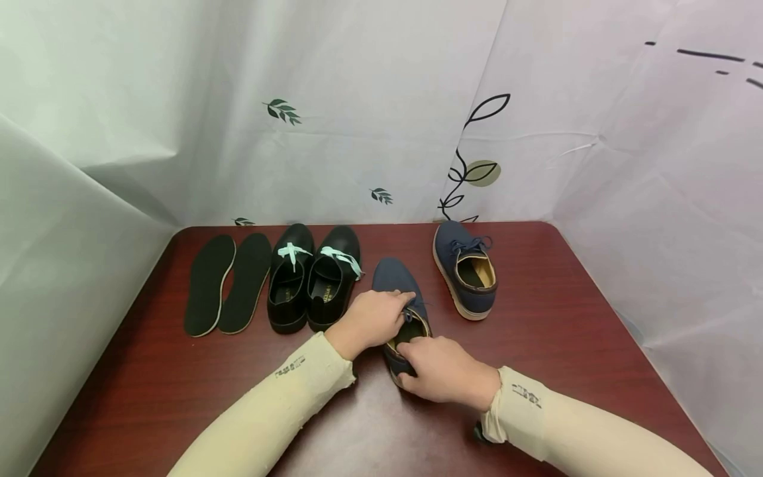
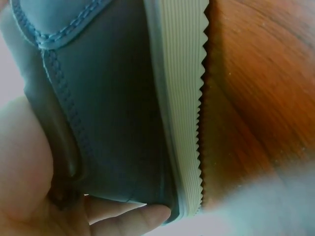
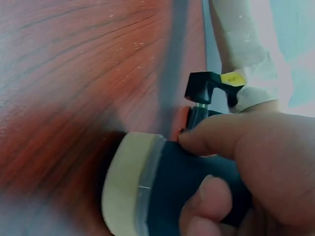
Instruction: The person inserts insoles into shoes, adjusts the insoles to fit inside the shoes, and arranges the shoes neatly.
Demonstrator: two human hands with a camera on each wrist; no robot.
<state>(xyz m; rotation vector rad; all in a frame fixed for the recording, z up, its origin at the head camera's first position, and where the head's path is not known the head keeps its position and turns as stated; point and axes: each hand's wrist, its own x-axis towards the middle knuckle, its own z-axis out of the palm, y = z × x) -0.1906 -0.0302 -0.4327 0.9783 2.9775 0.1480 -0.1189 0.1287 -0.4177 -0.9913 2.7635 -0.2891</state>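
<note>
"What's risky by the black shoes (image 1: 344, 283)?"

"Just right of them, the left hand (image 1: 369, 320) lies across the blue shoe (image 1: 392, 273), fingers' grip unclear; drifting left could nudge them."

"Farther right?"

"The right hand (image 1: 444, 371) pinches the heel (image 1: 395, 364); pressing hard could crumple it."

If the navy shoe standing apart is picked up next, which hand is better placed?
Probably the right hand: the farther navy shoe stands toward that arm's side. The left hand, over the nearer navy shoe, would likely have to cross it.
</note>
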